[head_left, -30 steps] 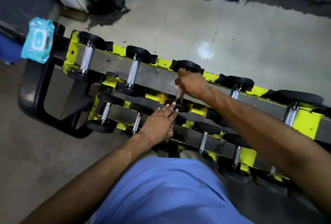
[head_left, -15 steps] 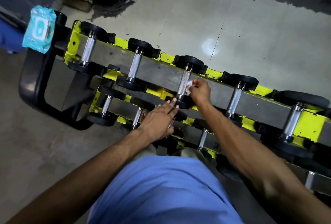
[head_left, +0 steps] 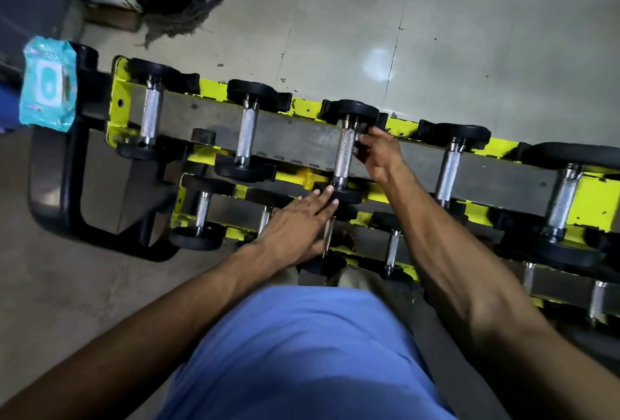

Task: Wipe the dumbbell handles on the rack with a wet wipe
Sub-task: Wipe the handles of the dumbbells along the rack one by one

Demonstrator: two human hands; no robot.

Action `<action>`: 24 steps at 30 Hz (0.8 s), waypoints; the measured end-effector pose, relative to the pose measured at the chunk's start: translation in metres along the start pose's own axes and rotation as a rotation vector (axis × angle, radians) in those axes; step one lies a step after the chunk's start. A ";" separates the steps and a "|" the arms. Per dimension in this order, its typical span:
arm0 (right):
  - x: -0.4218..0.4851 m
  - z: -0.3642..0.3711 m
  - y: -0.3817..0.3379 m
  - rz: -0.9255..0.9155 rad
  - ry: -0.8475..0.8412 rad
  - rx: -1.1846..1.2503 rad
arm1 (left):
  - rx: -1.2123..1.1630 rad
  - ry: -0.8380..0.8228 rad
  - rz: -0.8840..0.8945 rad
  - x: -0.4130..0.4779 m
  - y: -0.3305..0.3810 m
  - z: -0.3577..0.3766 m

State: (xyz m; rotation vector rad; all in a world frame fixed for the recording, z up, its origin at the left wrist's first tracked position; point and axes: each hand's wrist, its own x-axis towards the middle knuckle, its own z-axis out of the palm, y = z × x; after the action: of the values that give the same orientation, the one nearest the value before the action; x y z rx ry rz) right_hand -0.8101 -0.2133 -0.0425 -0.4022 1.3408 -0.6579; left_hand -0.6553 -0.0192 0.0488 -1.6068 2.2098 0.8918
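Standing by the yellow and grey steel dumbbell rack [head_left: 302, 141], I see the right hand [head_left: 379, 154] curled at the far end of the knurled chrome handle [head_left: 345, 158] of the third black-headed dumbbell from the rack's left end, on the top tier. A pale scrap at its fingertips looks like the white wet wipe [head_left: 361, 137], pinched there, but most of it is hidden. The left hand [head_left: 298, 221] lies flat, fingers straight, on that dumbbell's near black head [head_left: 347, 197].

With so little wipe in play, I'd expect the underside of the handle to be missed. The rough knurling could also snag and tear it. A hard stroke might roll the dumbbell in its cradle if the flat hand slips, nipping fingers against the rack's far edge. A fresh wipe means a reach to the teal plastic wipe packet [head_left: 47, 84], well apart beyond the rack's left end.
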 end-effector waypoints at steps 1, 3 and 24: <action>0.002 -0.001 0.005 0.011 -0.016 0.054 | 0.003 -0.009 0.011 0.000 -0.002 0.000; 0.006 0.001 0.010 0.009 -0.022 0.135 | 0.011 -0.014 0.030 0.003 -0.007 -0.001; -0.039 -0.011 -0.002 -1.289 0.077 -1.796 | -0.005 -0.004 0.035 0.008 -0.001 0.003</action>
State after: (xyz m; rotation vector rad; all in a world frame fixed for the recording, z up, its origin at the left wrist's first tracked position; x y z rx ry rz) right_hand -0.8249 -0.1884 -0.0145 -2.8213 1.2909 -0.2244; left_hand -0.6581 -0.0233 0.0416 -1.5717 2.2408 0.9106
